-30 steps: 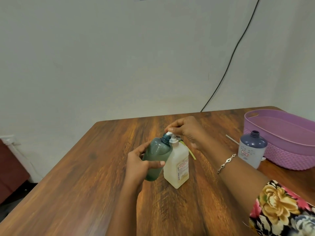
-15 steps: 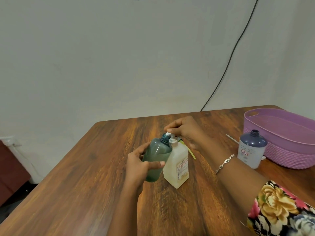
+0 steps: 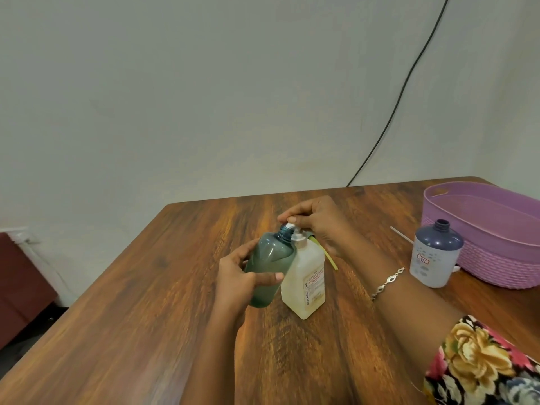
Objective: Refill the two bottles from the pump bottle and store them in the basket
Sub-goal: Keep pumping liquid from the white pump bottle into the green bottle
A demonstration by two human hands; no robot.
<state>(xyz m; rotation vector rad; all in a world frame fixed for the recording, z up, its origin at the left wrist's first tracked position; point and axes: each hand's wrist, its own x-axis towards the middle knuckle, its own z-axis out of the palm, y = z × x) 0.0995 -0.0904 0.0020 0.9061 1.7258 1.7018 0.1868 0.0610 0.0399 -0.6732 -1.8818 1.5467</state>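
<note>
Little has shifted: your left hand [image 3: 236,280] still grips the green bottle [image 3: 270,258], and your right hand [image 3: 318,220] still pinches the pump bottle [image 3: 306,279] by its head. The purple basket [image 3: 496,258] sits far right. The pale-yellow pump bottle stands mid-table, with the tilted green bottle's open neck at its nozzle. The uncapped blue bottle [image 3: 435,255] stands just beside the basket.

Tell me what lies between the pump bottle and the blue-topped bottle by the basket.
Head view: the person's right forearm, wearing a bracelet, crosses that stretch above the wooden table; a yellow-green strip lies beside the pump bottle.
</note>
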